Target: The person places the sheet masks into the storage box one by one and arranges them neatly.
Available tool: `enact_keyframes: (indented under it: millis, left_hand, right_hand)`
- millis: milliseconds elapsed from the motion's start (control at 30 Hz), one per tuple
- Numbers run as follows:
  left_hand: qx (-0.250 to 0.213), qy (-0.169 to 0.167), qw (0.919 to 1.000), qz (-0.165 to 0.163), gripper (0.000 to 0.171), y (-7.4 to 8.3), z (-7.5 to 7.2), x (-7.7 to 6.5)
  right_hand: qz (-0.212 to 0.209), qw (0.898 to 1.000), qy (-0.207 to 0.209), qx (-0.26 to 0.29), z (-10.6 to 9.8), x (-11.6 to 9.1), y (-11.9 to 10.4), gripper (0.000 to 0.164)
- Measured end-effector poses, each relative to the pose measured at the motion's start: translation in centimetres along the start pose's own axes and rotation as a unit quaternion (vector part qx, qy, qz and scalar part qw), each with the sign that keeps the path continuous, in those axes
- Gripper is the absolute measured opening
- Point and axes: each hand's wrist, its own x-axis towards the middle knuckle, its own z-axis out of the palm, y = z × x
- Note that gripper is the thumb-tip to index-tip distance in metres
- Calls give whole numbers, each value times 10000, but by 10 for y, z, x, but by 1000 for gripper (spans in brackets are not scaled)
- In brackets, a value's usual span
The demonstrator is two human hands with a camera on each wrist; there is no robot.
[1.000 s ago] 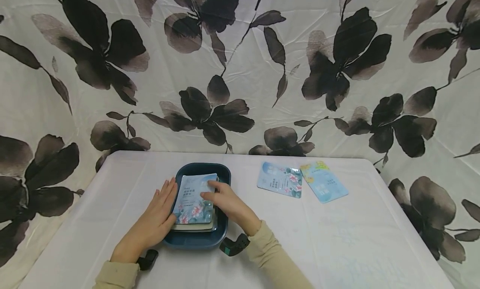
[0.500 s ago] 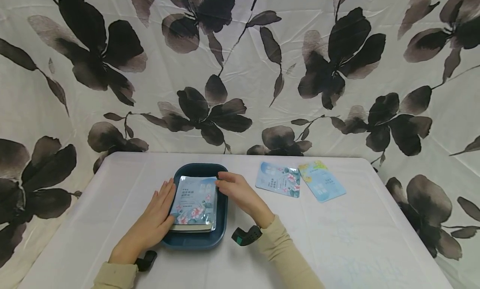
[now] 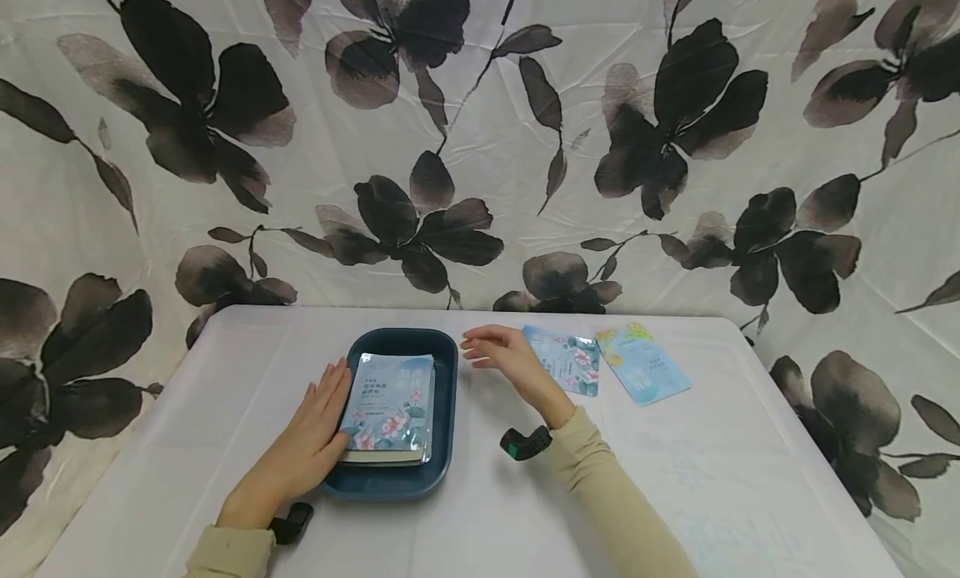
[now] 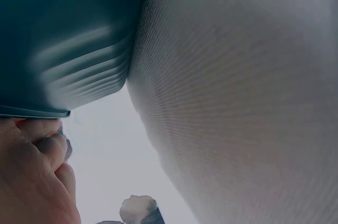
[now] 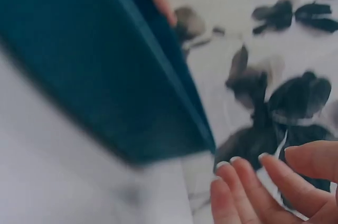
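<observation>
A dark blue tray [image 3: 444,432] stands on the table, holding a stack. On top of the stack lies a flat, shiny blue packet [image 3: 393,399] printed with pink flowers; a pale edge shows beneath it. My left hand [image 3: 300,444] rests along the tray's left side with straight fingers. In the left wrist view its knuckles [image 4: 39,176] sit under the tray's rim. My right hand [image 3: 517,365] is off the tray's right side, fingers loosely bent, holding nothing. The right wrist view shows these fingers [image 5: 288,182] apart from the tray wall [image 5: 100,76].
To the right, partly behind my right hand, lies another flowered blue packet [image 3: 573,361]. A blue and yellow packet [image 3: 647,365] lies beside it. The white table [image 3: 712,478] ends at a floral cloth [image 3: 465,103] hanging behind.
My right hand has let go of the top packet, which now lies straighter on the stack, and has moved right, clear of the tray. The left hand stays in place.
</observation>
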Motion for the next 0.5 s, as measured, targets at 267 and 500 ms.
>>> enact_keyframes:
  millis: [267,500]
  left_hand:
    - [-18,-31,10000,-13,75,-1,0,1]
    - [-9,-19,10000,-19,75,-1,1,0]
  right_hand:
    - [-216,9877,961,-1214,-45,11,7,27]
    - [-248,9582,1447,-2456,-77,11,14,25]
